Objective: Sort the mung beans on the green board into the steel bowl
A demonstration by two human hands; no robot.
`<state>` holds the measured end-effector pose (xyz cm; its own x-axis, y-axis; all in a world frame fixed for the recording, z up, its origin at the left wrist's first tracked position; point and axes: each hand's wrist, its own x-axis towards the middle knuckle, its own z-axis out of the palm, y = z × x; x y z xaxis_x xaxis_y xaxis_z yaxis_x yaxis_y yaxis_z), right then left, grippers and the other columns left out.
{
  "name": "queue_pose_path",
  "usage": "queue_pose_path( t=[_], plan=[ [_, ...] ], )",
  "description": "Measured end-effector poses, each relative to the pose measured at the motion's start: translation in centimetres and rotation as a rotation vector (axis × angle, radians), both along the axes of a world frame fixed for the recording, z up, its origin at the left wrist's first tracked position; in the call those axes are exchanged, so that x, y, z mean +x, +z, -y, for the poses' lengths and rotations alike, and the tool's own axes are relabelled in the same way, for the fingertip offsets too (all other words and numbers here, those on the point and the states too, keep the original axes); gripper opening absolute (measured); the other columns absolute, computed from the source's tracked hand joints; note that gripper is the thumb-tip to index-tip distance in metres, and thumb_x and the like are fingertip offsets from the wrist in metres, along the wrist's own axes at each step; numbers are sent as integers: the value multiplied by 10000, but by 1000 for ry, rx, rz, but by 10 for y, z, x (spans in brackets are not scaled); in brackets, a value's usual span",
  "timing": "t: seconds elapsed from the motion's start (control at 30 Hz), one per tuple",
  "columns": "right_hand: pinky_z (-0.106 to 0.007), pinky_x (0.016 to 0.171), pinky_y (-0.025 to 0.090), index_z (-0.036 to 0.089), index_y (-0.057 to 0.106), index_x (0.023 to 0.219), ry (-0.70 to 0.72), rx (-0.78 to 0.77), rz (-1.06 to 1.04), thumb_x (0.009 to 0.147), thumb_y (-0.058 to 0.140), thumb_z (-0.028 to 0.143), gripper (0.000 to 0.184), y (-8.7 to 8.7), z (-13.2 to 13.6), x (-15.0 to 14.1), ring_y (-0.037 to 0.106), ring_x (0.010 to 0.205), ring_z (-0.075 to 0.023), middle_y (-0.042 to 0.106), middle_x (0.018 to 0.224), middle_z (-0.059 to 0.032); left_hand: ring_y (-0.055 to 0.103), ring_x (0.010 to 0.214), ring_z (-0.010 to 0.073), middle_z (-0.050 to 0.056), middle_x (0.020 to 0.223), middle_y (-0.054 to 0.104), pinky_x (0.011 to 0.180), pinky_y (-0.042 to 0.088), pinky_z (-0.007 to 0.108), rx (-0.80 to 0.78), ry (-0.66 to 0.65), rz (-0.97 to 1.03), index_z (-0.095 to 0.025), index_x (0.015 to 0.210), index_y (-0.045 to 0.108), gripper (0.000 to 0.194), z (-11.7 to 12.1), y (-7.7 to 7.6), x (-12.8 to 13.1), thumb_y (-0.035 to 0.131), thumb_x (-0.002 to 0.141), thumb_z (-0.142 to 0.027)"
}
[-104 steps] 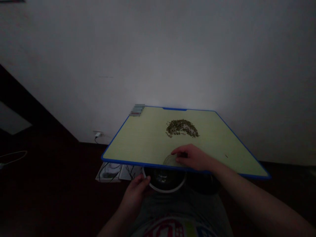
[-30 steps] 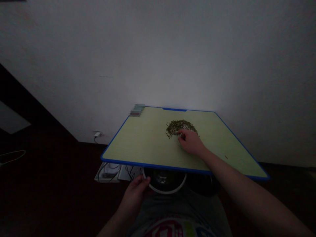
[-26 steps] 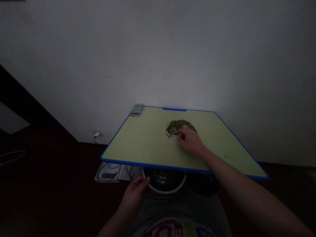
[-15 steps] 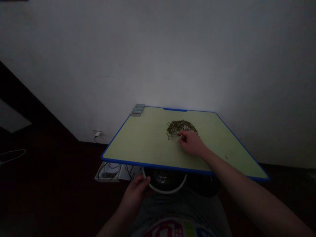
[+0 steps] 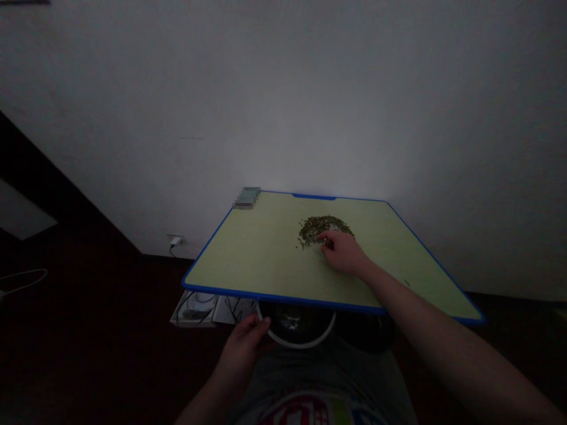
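Note:
A heap of small dark green beans (image 5: 319, 225) lies on a pale green table top with a blue rim (image 5: 248, 254). My right hand (image 5: 341, 251) rests on the table at the heap's near edge, fingers curled and pressed together among the beans. What they hold is too small to see. Below the table's near edge sits a round bowl with a white rim (image 5: 296, 330). My left hand (image 5: 243, 342) grips that rim on its left side.
A small blurred box (image 5: 247, 198) sits on the table's far left corner. A white wall rises right behind the table. On the dark floor lie a white tray with cables (image 5: 195, 308), a wall plug (image 5: 176, 241) and a white cord (image 5: 22, 277) at far left.
3.5 s ago my right hand was at the table's near edge above the bowl; it has since moved out to the heap and shifts slightly there. My left hand stays on the bowl.

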<state>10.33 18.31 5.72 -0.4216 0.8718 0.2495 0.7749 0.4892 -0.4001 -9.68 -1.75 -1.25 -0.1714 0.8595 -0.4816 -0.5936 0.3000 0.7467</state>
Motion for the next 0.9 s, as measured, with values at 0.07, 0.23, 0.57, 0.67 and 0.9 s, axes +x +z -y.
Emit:
queue_pose_path(
  t=[0.07,0.23,0.57,0.67,0.9],
  plan=[
    [-255,681,404,169,659,1032,17,0,-10,751,539,167,306,-1,1,2,570,687,-144,657,737,-20,676,738,209,30,709,715,750,520,351,15,-18,3,-170,726,666,155,0,-1,-1,737,663,-292],
    [-248,664,396,172,662,1013,27,-14,-16,749,545,174,288,2,4,3,555,656,-134,644,705,-9,661,712,193,12,673,695,738,516,346,1,0,-22,-168,658,637,167,1,0,0,744,651,-296],
    [-251,672,401,167,659,1051,-1,-17,-3,764,540,187,311,0,5,-7,571,690,-145,664,748,-29,673,731,201,28,738,724,719,514,325,2,-24,-14,-166,713,652,172,0,1,-1,740,652,-301],
    [-259,703,411,162,659,1051,-22,-16,27,761,549,198,312,1,3,-12,584,722,-157,678,784,-42,672,727,197,28,723,718,718,517,331,-17,-8,-21,-162,752,661,190,1,0,-1,744,650,-300],
    [-265,754,425,175,658,1113,33,-33,93,795,550,231,340,8,-11,-27,605,793,-170,696,892,-66,678,692,217,28,664,707,715,531,366,-21,22,-23,-156,688,651,221,0,3,1,777,588,-307]
  ],
)
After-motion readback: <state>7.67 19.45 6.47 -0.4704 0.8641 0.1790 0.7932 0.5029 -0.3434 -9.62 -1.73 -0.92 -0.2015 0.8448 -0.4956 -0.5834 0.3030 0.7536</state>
